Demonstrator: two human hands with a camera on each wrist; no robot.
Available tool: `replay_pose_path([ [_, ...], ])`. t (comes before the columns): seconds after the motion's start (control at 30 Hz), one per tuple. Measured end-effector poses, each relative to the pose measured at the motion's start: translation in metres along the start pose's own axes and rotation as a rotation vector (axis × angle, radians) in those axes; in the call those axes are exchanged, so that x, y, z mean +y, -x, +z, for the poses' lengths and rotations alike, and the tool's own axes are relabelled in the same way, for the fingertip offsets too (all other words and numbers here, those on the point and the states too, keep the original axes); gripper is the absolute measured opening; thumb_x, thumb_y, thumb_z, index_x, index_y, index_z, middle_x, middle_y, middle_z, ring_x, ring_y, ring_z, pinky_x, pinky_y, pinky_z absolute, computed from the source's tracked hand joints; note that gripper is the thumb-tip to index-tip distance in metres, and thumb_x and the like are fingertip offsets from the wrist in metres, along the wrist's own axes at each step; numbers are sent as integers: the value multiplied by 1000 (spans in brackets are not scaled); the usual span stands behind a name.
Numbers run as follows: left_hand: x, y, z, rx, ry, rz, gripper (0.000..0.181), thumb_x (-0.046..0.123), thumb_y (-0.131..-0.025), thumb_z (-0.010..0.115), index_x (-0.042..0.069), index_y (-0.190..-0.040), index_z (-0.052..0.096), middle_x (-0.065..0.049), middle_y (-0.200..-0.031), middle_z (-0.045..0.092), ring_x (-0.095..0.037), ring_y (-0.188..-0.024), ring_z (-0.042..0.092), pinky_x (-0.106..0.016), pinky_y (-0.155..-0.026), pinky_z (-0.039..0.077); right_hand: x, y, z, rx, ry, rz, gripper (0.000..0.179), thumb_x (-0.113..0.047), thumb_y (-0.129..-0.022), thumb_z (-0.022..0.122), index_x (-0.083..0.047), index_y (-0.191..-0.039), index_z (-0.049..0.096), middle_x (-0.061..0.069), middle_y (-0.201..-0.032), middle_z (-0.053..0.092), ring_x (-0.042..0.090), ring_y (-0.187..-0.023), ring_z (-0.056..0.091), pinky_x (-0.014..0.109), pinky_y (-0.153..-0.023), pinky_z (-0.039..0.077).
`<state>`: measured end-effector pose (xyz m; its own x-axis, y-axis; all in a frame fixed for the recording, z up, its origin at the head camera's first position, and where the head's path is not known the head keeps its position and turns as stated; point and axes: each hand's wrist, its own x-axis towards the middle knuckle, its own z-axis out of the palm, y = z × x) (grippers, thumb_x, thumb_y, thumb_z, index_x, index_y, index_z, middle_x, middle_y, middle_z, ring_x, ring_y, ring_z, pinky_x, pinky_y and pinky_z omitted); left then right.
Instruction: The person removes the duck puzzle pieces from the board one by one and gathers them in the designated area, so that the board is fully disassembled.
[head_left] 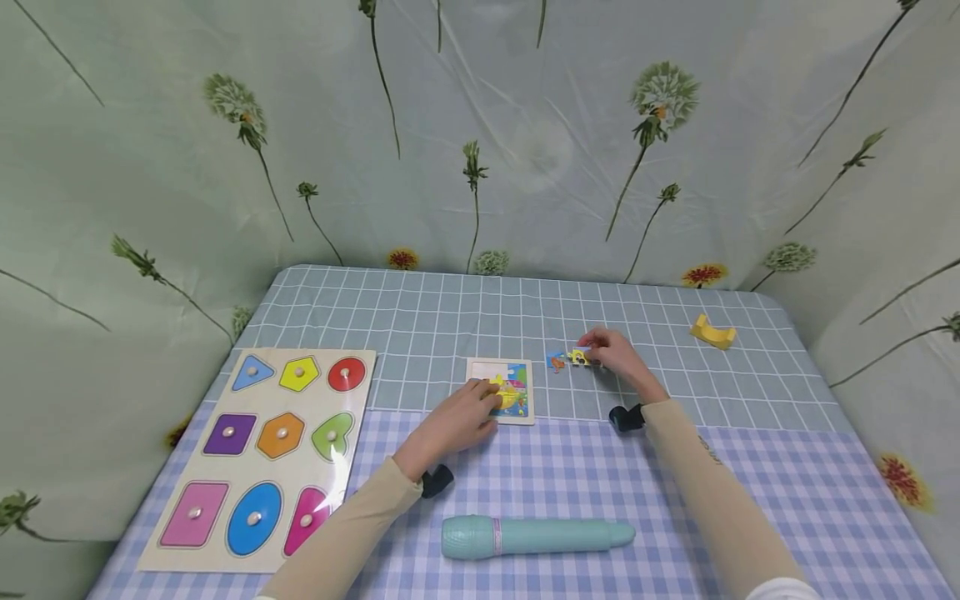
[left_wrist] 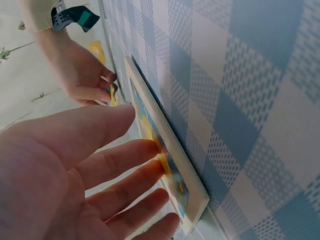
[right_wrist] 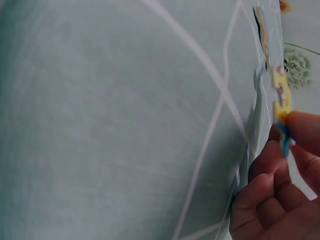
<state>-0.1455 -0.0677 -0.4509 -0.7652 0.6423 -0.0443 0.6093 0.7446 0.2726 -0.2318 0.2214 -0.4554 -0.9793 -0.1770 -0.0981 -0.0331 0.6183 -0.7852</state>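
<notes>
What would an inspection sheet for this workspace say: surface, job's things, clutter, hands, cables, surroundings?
Surface: grey grid cloth behind, checked cloth in front.
Job's things: small puzzle board, partly filled; yellow puzzle piece; blue-and-orange puzzle piece beside it.
Clutter: shape board, teal tube, yellow block.
Hands: left hand touching the puzzle board; right hand pinching the yellow puzzle piece.
Cables: nothing seen.
Surroundings: flower-printed fabric behind and at both sides.

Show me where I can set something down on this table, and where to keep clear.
Free: grey cloth between shape board and framed puzzle; checked cloth right of the right sleeve.
Crowded: the framed puzzle, with the left hand over it, and the puzzle pieces beside it, where the right hand pinches one.
</notes>
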Motion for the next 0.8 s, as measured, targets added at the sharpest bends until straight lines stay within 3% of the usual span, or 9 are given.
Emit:
replay_pose_path([
  [0.17,-2,-3,3,39,2,29,26,17,-93,61,4,-115,64,-13,-121,55,-25,-111,51,-34,-94,45,0,0,5,6,179,-63,18,4,-78,58,5,-96,65,8,-78,54,20,-72,47,30,-64,38],
  [0.27,-3,-5,5,75,-41,70,30,17,-92,63,5,-118,63,-13,-115,53,-25,-102,51,-34,-85,47,-4,0,7,21,335,-103,13,1,-78,61,0,-91,64,7,-79,52,22,-73,48,34,-64,39],
  [0.43,-4,-5,7,70,-114,102,38,20,-92,62,7,-128,60,-12,-131,50,-28,-110,49,-37,-90,45,-9,3,8,36,492,-121,10,-3,-79,64,-5,-89,61,8,-81,53,24,-71,51,39,-60,43],
  [0.5,-4,-5,8,56,-115,109,41,21,-93,62,7,-131,57,-10,-138,48,-29,-116,48,-38,-95,42,-10,4,11,48,469,-133,11,-2,-80,65,-5,-90,61,8,-81,54,24,-71,51,39,-61,43],
  [0.63,-5,-4,10,46,-89,118,46,21,-93,63,7,-135,53,-8,-140,48,-31,-120,45,-39,-98,40,-16,5,23,40,310,-226,14,2,-82,64,0,-96,63,9,-83,56,24,-74,52,37,-65,44],
  [0.73,-5,-4,10,51,-82,122,46,22,-93,64,9,-135,54,-8,-140,48,-31,-118,45,-40,-96,40,-25,5,36,-33,219,-318,20,4,-82,64,1,-102,64,11,-88,58,23,-76,53,36,-67,45],
  [0.8,-5,-5,11,55,-85,123,45,23,-92,64,10,-134,55,-8,-139,49,-31,-117,46,-41,-94,41,-32,6,45,-101,213,-362,23,2,-83,65,-1,-106,65,10,-94,58,23,-80,53,37,-71,45],
])
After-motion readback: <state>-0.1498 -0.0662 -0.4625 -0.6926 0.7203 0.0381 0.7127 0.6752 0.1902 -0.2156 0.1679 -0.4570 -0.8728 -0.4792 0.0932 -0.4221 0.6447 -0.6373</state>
